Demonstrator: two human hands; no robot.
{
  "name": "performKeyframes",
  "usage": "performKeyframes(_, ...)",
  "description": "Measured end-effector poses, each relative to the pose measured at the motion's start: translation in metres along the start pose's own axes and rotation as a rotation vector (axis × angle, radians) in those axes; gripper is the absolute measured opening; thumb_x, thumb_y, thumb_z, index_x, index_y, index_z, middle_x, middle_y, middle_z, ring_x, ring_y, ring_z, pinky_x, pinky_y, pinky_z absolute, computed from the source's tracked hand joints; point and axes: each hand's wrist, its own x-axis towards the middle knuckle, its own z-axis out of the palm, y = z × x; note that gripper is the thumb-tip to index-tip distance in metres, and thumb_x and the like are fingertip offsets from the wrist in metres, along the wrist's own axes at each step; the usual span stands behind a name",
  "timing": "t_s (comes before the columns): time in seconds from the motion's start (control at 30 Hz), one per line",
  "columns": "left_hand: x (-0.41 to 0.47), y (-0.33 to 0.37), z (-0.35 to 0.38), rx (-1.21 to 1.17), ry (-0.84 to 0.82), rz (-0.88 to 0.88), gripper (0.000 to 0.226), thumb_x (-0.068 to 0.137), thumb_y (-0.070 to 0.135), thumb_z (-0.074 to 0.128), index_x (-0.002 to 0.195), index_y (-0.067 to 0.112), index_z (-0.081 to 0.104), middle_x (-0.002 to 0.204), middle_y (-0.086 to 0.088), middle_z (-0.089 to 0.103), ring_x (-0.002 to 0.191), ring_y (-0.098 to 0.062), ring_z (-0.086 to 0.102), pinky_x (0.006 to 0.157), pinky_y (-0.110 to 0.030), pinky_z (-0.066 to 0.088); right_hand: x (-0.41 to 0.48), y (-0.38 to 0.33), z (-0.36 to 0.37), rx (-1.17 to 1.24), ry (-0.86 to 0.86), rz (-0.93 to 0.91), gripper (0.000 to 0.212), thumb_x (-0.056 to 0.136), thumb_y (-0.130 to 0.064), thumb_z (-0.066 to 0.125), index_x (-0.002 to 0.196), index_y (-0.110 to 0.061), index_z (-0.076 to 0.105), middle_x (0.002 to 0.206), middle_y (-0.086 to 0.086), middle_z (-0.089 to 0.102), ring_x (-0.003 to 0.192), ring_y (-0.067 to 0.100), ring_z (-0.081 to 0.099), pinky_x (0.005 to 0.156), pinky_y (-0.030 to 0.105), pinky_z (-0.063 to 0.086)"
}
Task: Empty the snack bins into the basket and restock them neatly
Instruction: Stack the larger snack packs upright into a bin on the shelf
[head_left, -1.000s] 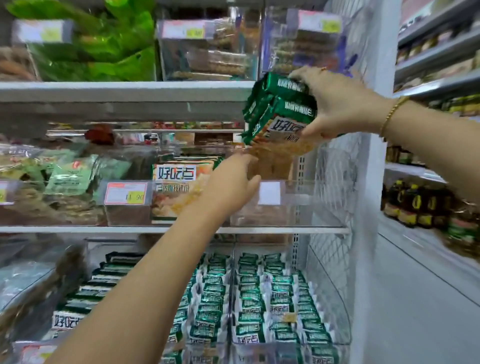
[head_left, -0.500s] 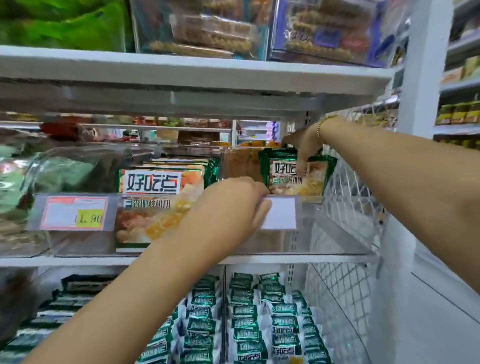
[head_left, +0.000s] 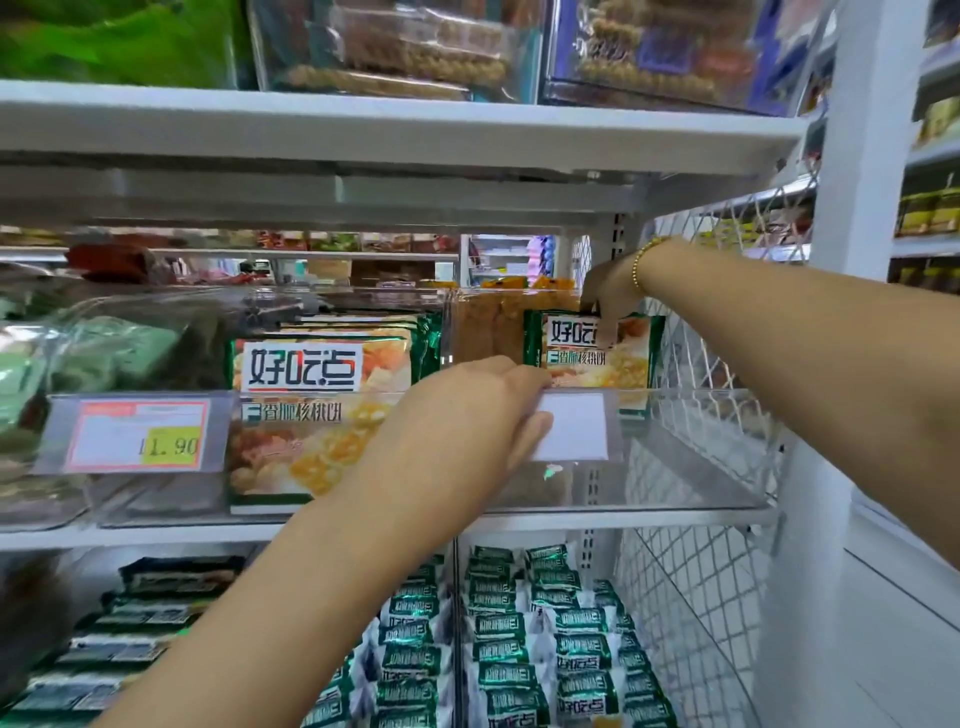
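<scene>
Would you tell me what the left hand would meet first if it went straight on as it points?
The left hand grips the front wall of the clear bin; pushing further in, it would probably reach the green snack pack standing behind, though the depth is hard to judge.

Clear, glossy plastic bin (head_left: 685, 452) at 3 o'clock, with shiny film snack packs (head_left: 587, 364) inside. The shelf (head_left: 363, 122) at 12 o'clock looks like smooth white-painted metal. The mesh (head_left: 691, 597) at 4 o'clock is white coated wire. The price tag (head_left: 137, 434) at 9 o'clock is matt paper under a clear sleeve.

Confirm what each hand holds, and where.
Right hand grips the green foil snack packet by its top edge; left hand grips the clear plastic bin by its front rim.
</scene>
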Motion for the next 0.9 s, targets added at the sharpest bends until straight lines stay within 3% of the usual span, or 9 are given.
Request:
performKeyframes(0.13, -0.012, -0.001, 0.0, -0.04, 0.043, 0.004, 0.039, 0.097, 0.032, 0.048, 0.136, 0.029, 0.045, 0.131, 0.01, 0.051, 0.114, -0.01, 0.051, 0.092, -0.023, 0.04, -0.014, -0.007, -0.005, 0.017, 0.076, -0.059, 0.055, 0.086, -0.046, 0.065, 0.129, -0.013, 0.056, 0.125, 0.007, 0.059, 0.11, 0.027, 0.057, 0.095, 0.037, 0.049)
performKeyframes(0.2, -0.025, 0.0, -0.001, -0.071, 0.1, -0.003, 0.032, 0.095, 0.031, 0.052, 0.127, 0.025, 0.053, 0.126, 0.009, 0.054, 0.11, -0.01, 0.053, 0.087, -0.021, 0.039, -0.034, -0.015, -0.009, 0.045, 0.255, -0.118, 0.039, 0.09, -0.041, 0.06, 0.114, -0.01, 0.063, 0.111, 0.01, 0.065, 0.096, 0.025, 0.059, 0.085, 0.034, 0.051)
performKeyframes(0.3, -0.058, 0.001, -0.006, -0.181, 0.175, -0.094, 0.015, 0.094, 0.035, 0.054, 0.094, 0.023, 0.062, 0.092, 0.009, 0.063, 0.082, -0.007, 0.057, 0.071, -0.022, 0.042, -0.098, -0.039, -0.022, 0.119, 0.568, -0.199, 0.035, 0.094, -0.037, 0.054, 0.069, -0.012, 0.053, 0.068, 0.007, 0.056, 0.063, 0.023, 0.049, 0.057, 0.029, 0.039)
performKeyframes(0.37, -0.092, 0.001, -0.006, -0.251, 0.221, -0.185, 0.026, 0.091, 0.039, 0.055, 0.07, 0.023, 0.053, 0.063, 0.011, 0.053, 0.06, -0.003, 0.049, 0.057, -0.021, 0.038, -0.151, -0.064, -0.021, 0.175, 0.689, -0.276, 0.04, 0.093, -0.035, 0.052, 0.059, -0.018, 0.039, 0.059, 0.001, 0.042, 0.063, 0.026, 0.044, 0.058, 0.031, 0.034)
performKeyframes(0.43, -0.133, 0.001, -0.002, -0.295, 0.206, -0.315, 0.036, 0.087, 0.044, 0.053, 0.061, 0.021, 0.046, 0.048, 0.009, 0.041, 0.05, -0.009, 0.043, 0.049, -0.018, 0.03, -0.201, -0.095, -0.009, 0.192, 0.681, -0.365, 0.04, 0.092, -0.037, 0.05, 0.06, -0.021, 0.032, 0.058, -0.005, 0.036, 0.065, 0.025, 0.039, 0.061, 0.032, 0.033)
performKeyframes(0.57, -0.223, -0.007, 0.019, -0.335, 0.067, -0.561, 0.045, 0.087, 0.048, 0.054, 0.057, 0.015, 0.046, 0.045, 0.002, 0.041, 0.052, -0.013, 0.047, 0.048, -0.019, 0.03, -0.273, -0.169, 0.049, 0.187, 0.413, -0.697, 0.035, 0.095, -0.049, 0.041, 0.072, -0.024, 0.03, 0.069, -0.006, 0.04, 0.072, 0.024, 0.044, 0.062, 0.032, 0.032)
performKeyframes(0.7, -0.326, -0.021, 0.05, -0.383, -0.069, -0.966, 0.039, 0.079, 0.047, 0.064, 0.063, 0.013, 0.052, 0.05, 0.002, 0.048, 0.049, -0.008, 0.048, 0.052, -0.027, 0.036, -0.3, -0.258, 0.14, 0.334, 0.006, -0.93, 0.017, 0.096, -0.042, 0.048, 0.102, -0.027, 0.048, 0.107, 0.004, 0.06, 0.1, 0.027, 0.058, 0.074, 0.034, 0.04)
performKeyframes(0.8, -0.402, -0.023, 0.073, -0.389, -0.128, -1.254, 0.021, 0.081, 0.029, 0.069, 0.086, 0.009, 0.063, 0.077, -0.007, 0.066, 0.08, -0.029, 0.064, 0.066, -0.035, 0.043, -0.303, -0.329, 0.221, 0.474, -0.252, -0.982, 0.033, 0.091, -0.039, 0.059, 0.117, -0.017, 0.054, 0.116, 0.007, 0.06, 0.106, 0.027, 0.055, 0.082, 0.036, 0.041)
performKeyframes(0.9, -0.467, -0.016, 0.09, -0.311, -0.223, -1.499, 0.044, 0.082, 0.012, 0.071, 0.123, 0.001, 0.058, 0.119, -0.02, 0.062, 0.11, -0.034, 0.058, 0.086, -0.033, 0.042, -0.306, -0.39, 0.284, 0.593, -0.556, -0.89, 0.047, 0.094, -0.034, 0.059, 0.131, -0.007, 0.049, 0.127, 0.014, 0.055, 0.108, 0.029, 0.053, 0.086, 0.033, 0.041)
